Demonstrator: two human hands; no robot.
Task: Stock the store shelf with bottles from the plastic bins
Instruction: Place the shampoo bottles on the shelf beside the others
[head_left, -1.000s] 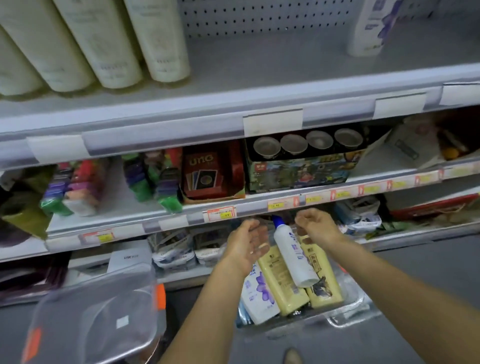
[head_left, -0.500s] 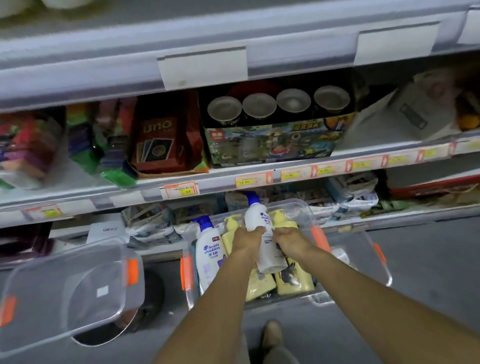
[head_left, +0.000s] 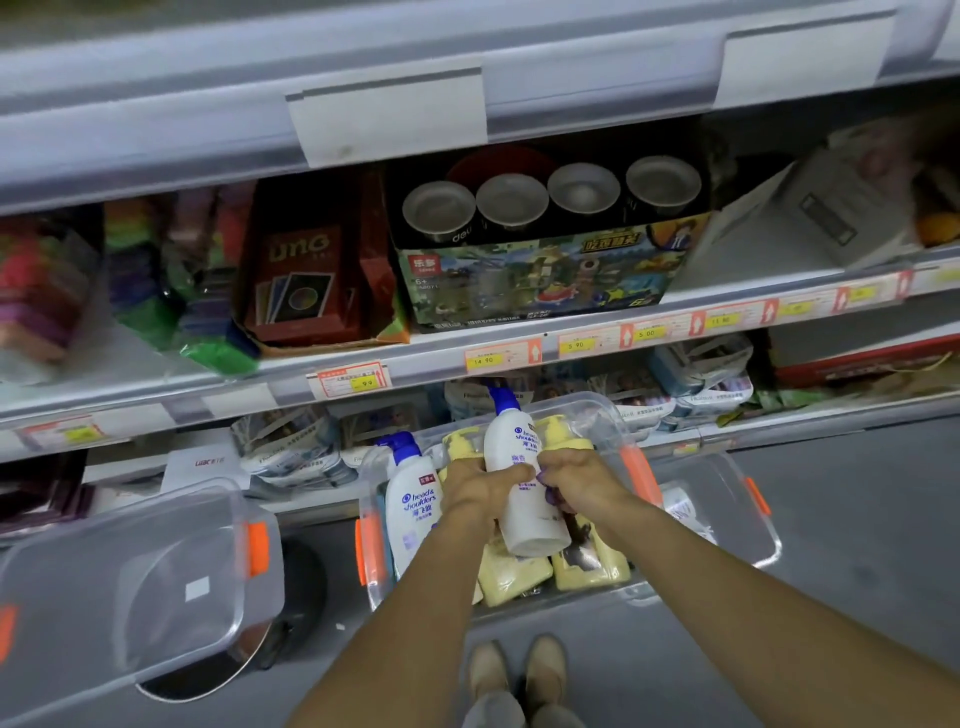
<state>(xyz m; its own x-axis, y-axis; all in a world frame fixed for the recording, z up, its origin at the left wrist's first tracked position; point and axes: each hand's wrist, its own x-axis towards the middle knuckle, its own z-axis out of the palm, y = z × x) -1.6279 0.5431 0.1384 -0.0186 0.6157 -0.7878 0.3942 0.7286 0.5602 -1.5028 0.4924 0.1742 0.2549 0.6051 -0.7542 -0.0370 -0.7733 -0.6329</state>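
Both hands — left (head_left: 480, 486), right (head_left: 576, 478) — grip a white bottle (head_left: 522, 483) over the bin (head_left: 631, 462), centre of frame.

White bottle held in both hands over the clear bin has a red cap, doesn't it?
No, the head view shows its cap is blue, not red. The rest stands: the left hand and the right hand both grip the white bottle over the clear bin.
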